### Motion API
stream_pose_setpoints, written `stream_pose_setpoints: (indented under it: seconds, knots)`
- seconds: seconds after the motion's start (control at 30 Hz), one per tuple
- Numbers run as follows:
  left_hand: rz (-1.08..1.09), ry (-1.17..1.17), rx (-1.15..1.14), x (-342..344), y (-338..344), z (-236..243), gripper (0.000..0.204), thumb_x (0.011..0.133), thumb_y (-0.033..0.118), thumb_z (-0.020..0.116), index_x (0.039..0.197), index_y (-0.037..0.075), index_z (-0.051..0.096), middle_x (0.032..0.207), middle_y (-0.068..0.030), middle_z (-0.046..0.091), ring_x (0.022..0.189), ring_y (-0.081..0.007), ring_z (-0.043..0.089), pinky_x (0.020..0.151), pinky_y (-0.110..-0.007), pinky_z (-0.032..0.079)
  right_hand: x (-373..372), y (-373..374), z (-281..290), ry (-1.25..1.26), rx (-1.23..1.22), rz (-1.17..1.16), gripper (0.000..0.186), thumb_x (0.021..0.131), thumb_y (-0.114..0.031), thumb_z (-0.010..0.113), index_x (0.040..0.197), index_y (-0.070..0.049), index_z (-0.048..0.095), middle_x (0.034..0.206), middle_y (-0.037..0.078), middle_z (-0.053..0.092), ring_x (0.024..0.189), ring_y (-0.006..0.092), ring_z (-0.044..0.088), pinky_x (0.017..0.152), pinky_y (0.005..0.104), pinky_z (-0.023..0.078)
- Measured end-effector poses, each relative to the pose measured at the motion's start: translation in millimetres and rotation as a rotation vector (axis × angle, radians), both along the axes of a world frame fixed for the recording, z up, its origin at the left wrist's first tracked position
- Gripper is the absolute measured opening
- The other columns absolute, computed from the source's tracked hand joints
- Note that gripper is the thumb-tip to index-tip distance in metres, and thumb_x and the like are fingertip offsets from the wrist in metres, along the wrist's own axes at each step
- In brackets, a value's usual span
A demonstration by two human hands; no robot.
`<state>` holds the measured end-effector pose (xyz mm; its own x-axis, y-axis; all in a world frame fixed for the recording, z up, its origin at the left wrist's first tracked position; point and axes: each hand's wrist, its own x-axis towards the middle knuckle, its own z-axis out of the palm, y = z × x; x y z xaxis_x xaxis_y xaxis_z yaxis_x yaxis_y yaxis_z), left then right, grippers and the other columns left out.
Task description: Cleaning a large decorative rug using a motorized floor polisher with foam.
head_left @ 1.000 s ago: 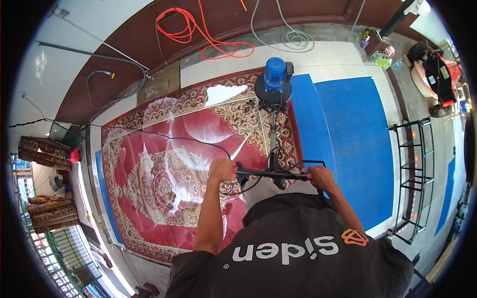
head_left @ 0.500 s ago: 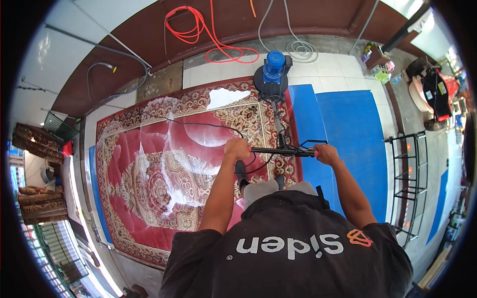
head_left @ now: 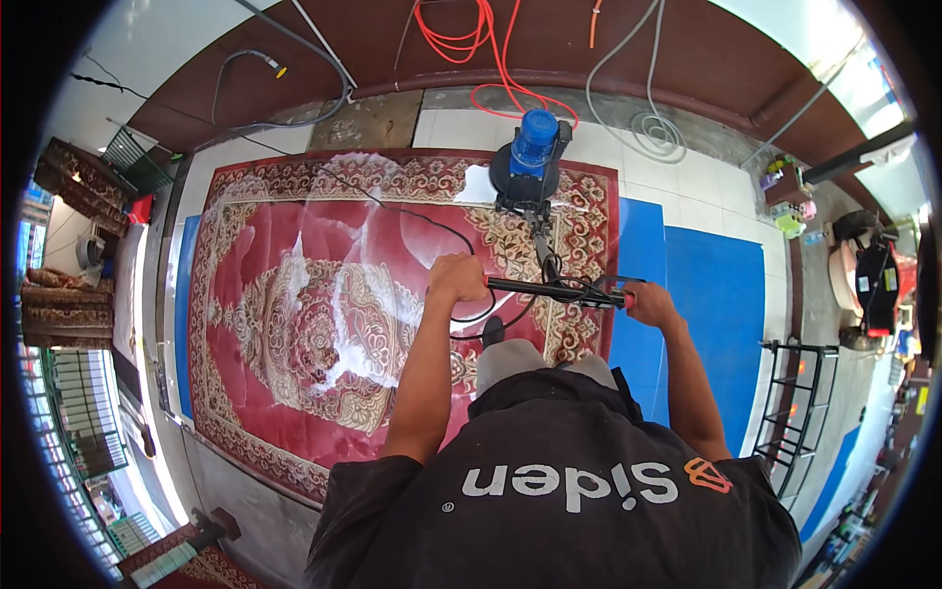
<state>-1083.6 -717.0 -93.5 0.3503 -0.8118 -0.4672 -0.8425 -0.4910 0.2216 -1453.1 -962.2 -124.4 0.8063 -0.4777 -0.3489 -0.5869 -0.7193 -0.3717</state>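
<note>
Fingers of left hand [head_left: 457, 278] and right hand [head_left: 650, 302] wrapped around the handlebar [head_left: 554, 291]. Scrubbing machine [head_left: 530, 167] sits at the rug's [head_left: 324, 324] far right edge. Scrubbing underway; next pass likely needs steady sideways steering.

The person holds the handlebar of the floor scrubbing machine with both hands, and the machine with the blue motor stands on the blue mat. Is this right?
Not quite. In the head view both hands, left hand and right hand, do grip the handlebar, but the scrubbing machine with the blue motor stands on the far edge of the wet red patterned carpet, not on the blue mat, which lies to its right.
</note>
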Motion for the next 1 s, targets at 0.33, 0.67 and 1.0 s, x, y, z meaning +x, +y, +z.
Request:
stream_pose_setpoints:
  seconds: [0.33, 0.67, 1.0]
  knots:
    - [0.216, 0.068, 0.054, 11, 81, 43, 0.029, 0.070, 0.023, 0.068, 0.091, 0.011, 0.083, 0.097, -0.0224, 0.078, 0.096, -0.0404, 0.076, 0.090, -0.048, 0.060, 67, 18, 23, 0.019, 0.045, 0.186, 0.030, 0.077, -0.018, 0.073, 0.107, -0.015, 0.071, 0.101, 0.015, 0.075, 0.096, 0.0449, 0.070, 0.081, 0.0566, 0.056]
    - [0.246, 0.021, 0.077, 6, 147, 64, 0.021, 0.070, 0.023, 0.067, 0.082, 0.012, 0.081, 0.088, -0.0212, 0.076, 0.089, -0.0428, 0.073, 0.083, -0.051, 0.059, 89, 50, 76, 0.070, 0.065, 0.293, 0.026, 0.078, -0.018, 0.072, 0.104, -0.013, 0.071, 0.097, 0.015, 0.075, 0.097, 0.0427, 0.071, 0.081, 0.0554, 0.057]
    - [0.220, 0.043, 0.164, -76, 160, 93, 0.023, 0.072, 0.024, 0.066, 0.084, 0.012, 0.082, 0.085, -0.0215, 0.076, 0.086, -0.0423, 0.074, 0.084, -0.051, 0.060, -8, 100, 95, 0.126, 0.123, 0.181, 0.015, 0.082, -0.009, 0.067, 0.097, -0.009, 0.070, 0.098, 0.018, 0.076, 0.095, 0.0442, 0.072, 0.079, 0.0574, 0.057]
